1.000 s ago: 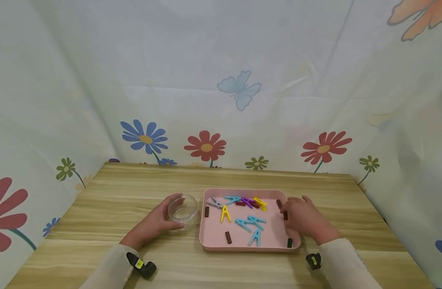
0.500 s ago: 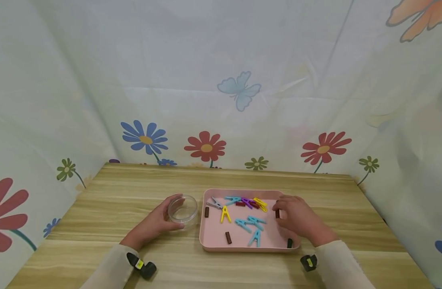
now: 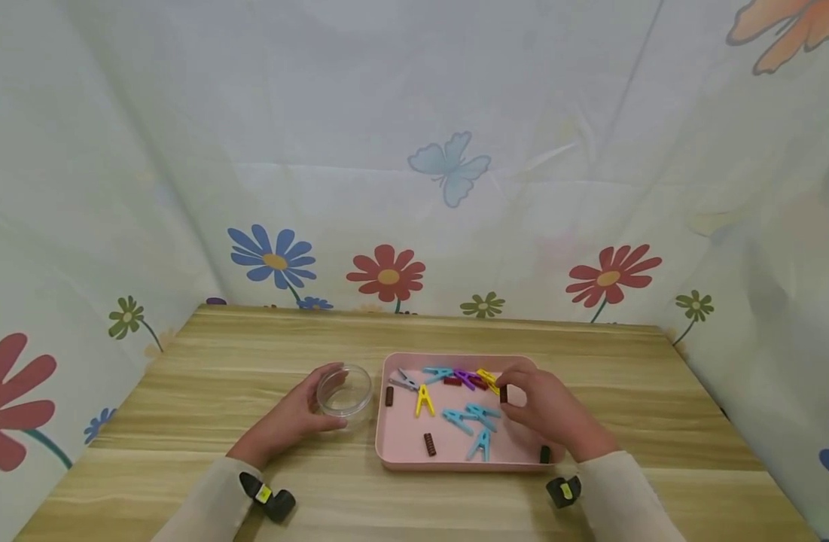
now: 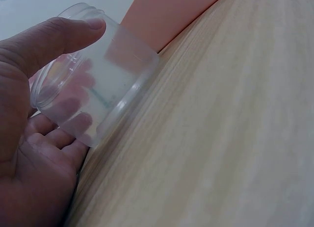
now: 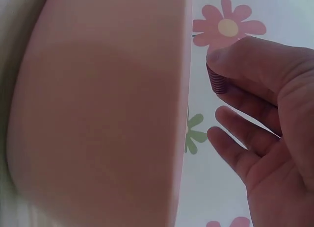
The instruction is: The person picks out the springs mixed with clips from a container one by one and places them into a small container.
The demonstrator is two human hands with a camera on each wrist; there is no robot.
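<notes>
My left hand (image 3: 288, 418) curls round a clear plastic jar (image 3: 346, 390), which stands on the table with its open mouth up. In the left wrist view the thumb lies along one side of the jar (image 4: 125, 58) and the fingers along the other. Over the right part of a pink tray (image 3: 403, 444), my right hand (image 3: 553, 410) pinches a small dark brown ribbed piece (image 3: 504, 394). Seen from the right wrist, that ribbed piece (image 5: 218, 83) has coil-like ridges and sits between thumb and index finger, above the tray's rim; the other fingers are spread loosely.
Inside the tray lie several light blue clothespins (image 3: 482, 444), a yellow clothespin (image 3: 424, 400), a purple clothespin (image 3: 464, 379) and a grey clothespin (image 3: 405, 381). Other ribbed pieces (image 3: 430, 444) lie among them, with a dark green piece (image 3: 545, 454) at the front right corner.
My right hand has moved left from the tray's right edge, with the dark brown ribbed piece coming along between its fingertips. The left hand and the jar have stayed in place.
</notes>
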